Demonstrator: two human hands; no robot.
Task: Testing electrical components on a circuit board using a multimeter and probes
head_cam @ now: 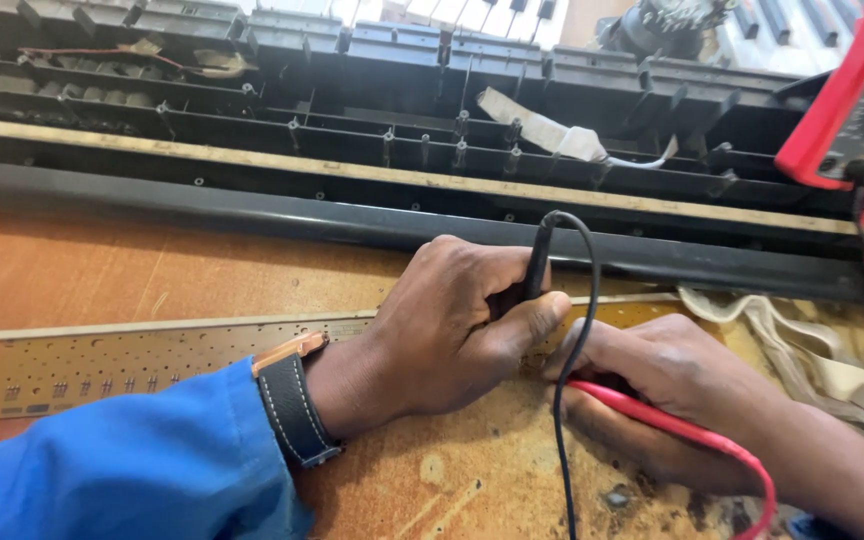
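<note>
Tan circuit strip (152,355): long, thin, pale brown board, punched with rows of small holes; lies flat along the desk, running from the left edge under both my hands.
Black probe (537,262): in my left hand, upright, tip down at the strip; the tip itself is hidden behind my thumb.
Left hand (452,325): closed round the black probe, thumb and fingers pinching it, heel resting on the strip. Black-strapped watch (294,400) on the wrist, blue sleeve (122,470) behind it.
Black lead (577,330): arcs out of the probe's top, drops between my hands and off the bottom edge.
Red probe (652,415): in my right hand, lying low and nearly flat, pointed left toward the strip just beside my left thumb.
Right hand (672,385): curled over the red probe, fingers wrapped on it, knuckles up; touching or almost touching the left hand, cannot tell which.
Red lead (752,475): trails from the probe along my right wrist to the bottom edge.
Desk (102,265): worn orange-brown wood, scuffed and flaking near my hands.
Ribbon cable (802,355): beige, flat, lying loose right of my hands.
Keyboard casing (352,150): black, opened, ribbed inside, lying across the desk beyond the strip.
Meter (852,100): red-cased, upper right, resting on the casing, leads hanging from it.
</note>
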